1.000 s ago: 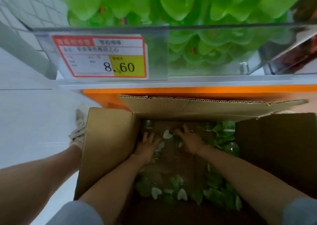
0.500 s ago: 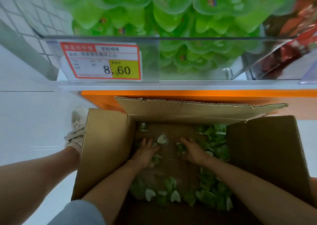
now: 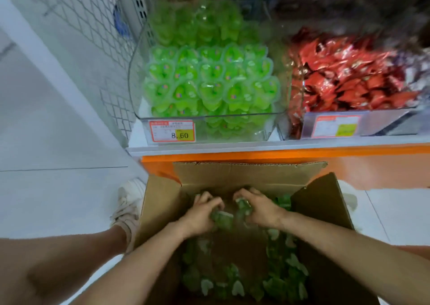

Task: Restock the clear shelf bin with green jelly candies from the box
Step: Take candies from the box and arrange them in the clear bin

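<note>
Evidently meaning to lift a good batch at once, the person, seen from the head camera, had both hands low in the open brown cardboard box (image 3: 162,209) on the floor. The left hand (image 3: 201,212) and right hand (image 3: 261,209) sat close together, fingers curled round a clump of green heart-shaped jelly candies (image 3: 223,218). More candies lay loose round the box bottom. On the shelf above, the clear plastic shelf bin (image 3: 133,83), fronted by a red-and-yellow price tag (image 3: 172,131), was heaped with the same candies, beside a neighbouring bin of red foil-wrapped sweets (image 3: 344,81).

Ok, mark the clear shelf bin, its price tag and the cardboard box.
clear shelf bin (image 3: 267,125): head view, bare front wall.
price tag (image 3: 171,131): head view, label's middle.
cardboard box (image 3: 246,175): head view, far flap.
</note>
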Demonstrator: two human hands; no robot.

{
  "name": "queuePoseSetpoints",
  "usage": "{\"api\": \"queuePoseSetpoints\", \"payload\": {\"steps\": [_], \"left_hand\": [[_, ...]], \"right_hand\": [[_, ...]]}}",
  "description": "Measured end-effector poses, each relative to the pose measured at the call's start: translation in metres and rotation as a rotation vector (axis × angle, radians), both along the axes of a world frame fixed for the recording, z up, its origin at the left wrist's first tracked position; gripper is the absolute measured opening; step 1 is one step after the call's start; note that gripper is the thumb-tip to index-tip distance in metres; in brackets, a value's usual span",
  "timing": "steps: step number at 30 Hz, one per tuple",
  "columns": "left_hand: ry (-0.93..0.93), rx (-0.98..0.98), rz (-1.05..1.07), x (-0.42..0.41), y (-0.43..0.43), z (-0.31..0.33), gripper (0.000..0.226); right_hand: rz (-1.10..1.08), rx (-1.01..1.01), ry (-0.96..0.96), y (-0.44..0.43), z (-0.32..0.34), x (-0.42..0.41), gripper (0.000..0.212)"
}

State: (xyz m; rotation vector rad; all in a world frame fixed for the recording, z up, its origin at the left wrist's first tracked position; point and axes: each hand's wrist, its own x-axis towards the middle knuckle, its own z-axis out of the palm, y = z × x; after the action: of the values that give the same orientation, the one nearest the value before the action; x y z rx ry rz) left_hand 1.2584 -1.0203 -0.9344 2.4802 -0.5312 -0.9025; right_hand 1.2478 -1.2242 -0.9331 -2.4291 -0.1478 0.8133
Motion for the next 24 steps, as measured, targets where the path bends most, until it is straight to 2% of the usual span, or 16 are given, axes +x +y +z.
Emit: {"api": "queuePoseSetpoints", "payload": {"steps": [3, 7, 11, 15, 17, 19, 21, 24], "left_hand": [[-0.153, -0.052, -0.027, 0.004, -0.002, 0.052, 0.039], [-0.306, -0.175, 0.017, 0.003, 0.004, 0.123, 0.036], [-0.394, -0.317, 0.069, 0.000, 0.009, 0.198, 0.037], [-0.576, -0.388, 0.140, 0.018, 0.004, 0.263, 0.043], [-0.614, -0.337, 0.197, 0.036, -0.006, 0.287, 0.042], [-0.635, -0.182, 0.262, 0.060, -0.017, 0.300, 0.045], [-0.634, -0.019, 0.323, 0.085, -0.025, 0.302, 0.051], [-0.599, 0.120, 0.354, 0.116, -0.029, 0.297, 0.054]], "right_hand": [[0.018, 0.027, -0.059, -0.002, 0.053, 0.001, 0.069], [0.043, 0.085, -0.255, -0.012, 0.127, -0.002, 0.062], [-0.019, 0.234, -0.381, -0.019, 0.197, -0.007, 0.054], [-0.058, 0.376, -0.463, -0.022, 0.235, -0.011, 0.053], [-0.083, 0.433, -0.480, -0.023, 0.245, -0.009, 0.053], [-0.112, 0.504, -0.462, -0.025, 0.253, -0.008, 0.052], [-0.128, 0.567, -0.442, -0.028, 0.259, -0.009, 0.050], [-0.161, 0.627, -0.402, -0.032, 0.261, -0.011, 0.048]]}}
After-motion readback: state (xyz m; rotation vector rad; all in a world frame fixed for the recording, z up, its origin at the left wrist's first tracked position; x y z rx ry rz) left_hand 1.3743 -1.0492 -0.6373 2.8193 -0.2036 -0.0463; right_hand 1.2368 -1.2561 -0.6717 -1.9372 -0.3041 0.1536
